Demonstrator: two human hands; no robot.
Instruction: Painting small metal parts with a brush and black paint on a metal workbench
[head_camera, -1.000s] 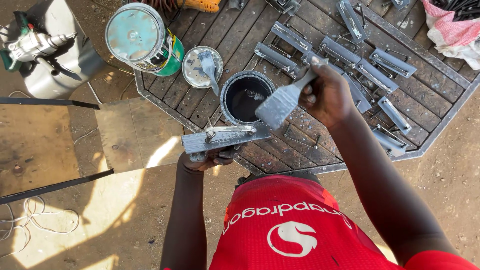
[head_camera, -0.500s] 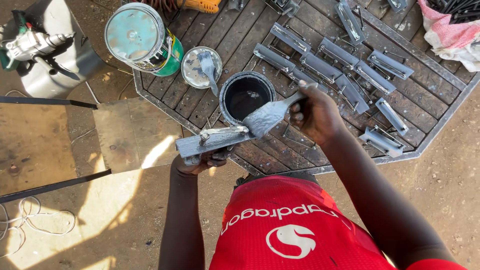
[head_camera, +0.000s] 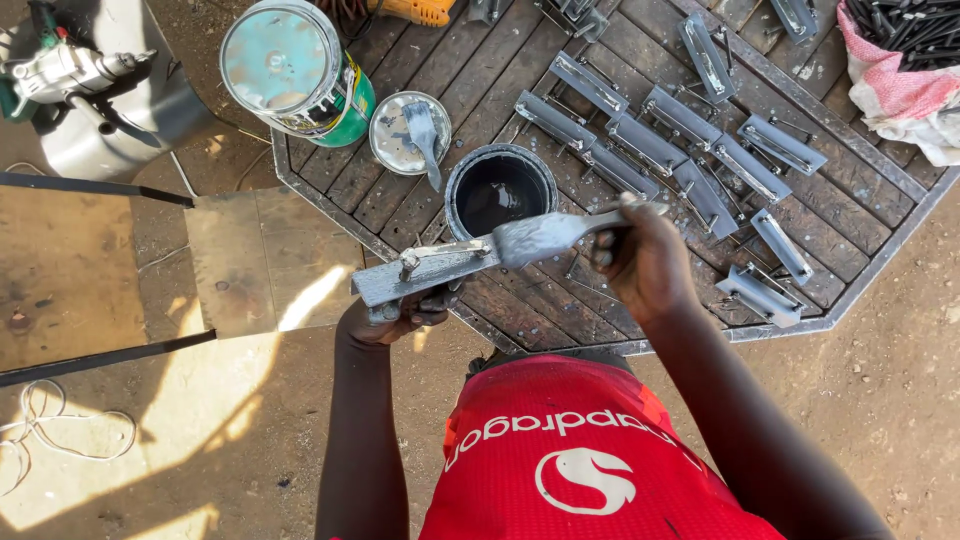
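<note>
At frame centre, the left hand (head_camera: 400, 312) clamps the grey metal bracket (head_camera: 425, 272) from below while the right hand (head_camera: 640, 255), fist closed on the paintbrush (head_camera: 545, 235), should drag long, even strokes, reloading from the black paint tin (head_camera: 500, 190).

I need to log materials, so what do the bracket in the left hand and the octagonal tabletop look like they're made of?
Bracket: apparently metal, flat grey, wet-looking paint from the brush. Tabletop: dark weathered wooden slats inside a grey metal rim.
</note>
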